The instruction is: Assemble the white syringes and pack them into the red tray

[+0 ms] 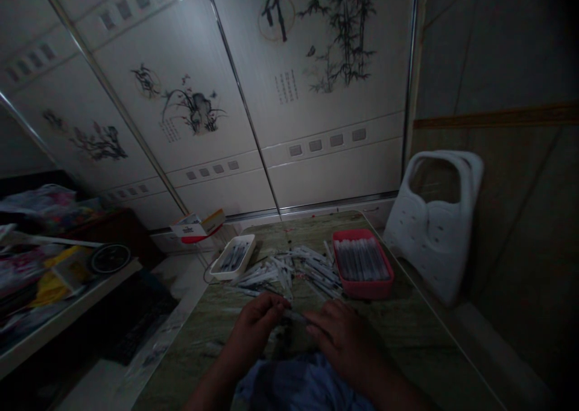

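Observation:
A slim, pale pen (295, 316) spans the gap between my two hands, low over the table. My left hand (257, 322) is closed, with thumb and forefinger pinched at its left end. At the other end, the fingers of my right hand (340, 334) close on it. Just beyond my hands lies a loose pile of pens and pen parts (283, 269). To the right of the pile stands a red basket (367, 288) packed with a row of clear pens (362, 259). A white tray (222, 275) at the left holds several dark, thin pieces (236, 255). Dim light blurs fine details.
The table (420, 338) has a greenish wood-grain top. Blue cloth (305, 384) shows below my hands. A folded white plastic chair (432, 230) leans at the right wall. An open carton (196, 225) stands beyond the tray, and a cluttered shelf (67, 305) runs along the left.

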Motion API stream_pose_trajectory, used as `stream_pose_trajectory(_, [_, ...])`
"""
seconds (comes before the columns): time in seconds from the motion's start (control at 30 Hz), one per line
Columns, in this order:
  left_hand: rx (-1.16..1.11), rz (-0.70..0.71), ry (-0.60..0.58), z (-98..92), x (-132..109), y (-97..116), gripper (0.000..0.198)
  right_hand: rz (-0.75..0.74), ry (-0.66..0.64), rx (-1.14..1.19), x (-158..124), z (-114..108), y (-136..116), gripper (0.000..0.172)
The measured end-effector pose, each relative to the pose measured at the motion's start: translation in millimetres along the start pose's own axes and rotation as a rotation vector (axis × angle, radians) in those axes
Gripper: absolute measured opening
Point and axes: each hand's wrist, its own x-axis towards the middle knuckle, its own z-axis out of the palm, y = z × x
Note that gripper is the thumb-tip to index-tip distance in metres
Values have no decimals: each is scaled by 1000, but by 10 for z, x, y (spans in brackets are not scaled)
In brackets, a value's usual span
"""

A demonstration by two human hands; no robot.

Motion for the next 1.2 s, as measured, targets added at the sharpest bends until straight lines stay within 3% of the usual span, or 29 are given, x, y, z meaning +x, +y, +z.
stream_pose_trajectory(0.57, [10, 3, 5, 43, -7, 66, 29, -8, -2, -9, 1, 21, 24, 30])
stream_pose_trajectory(1.2, [-20, 2, -25, 21, 5, -52, 27, -10, -31, 14, 5, 35, 23, 30])
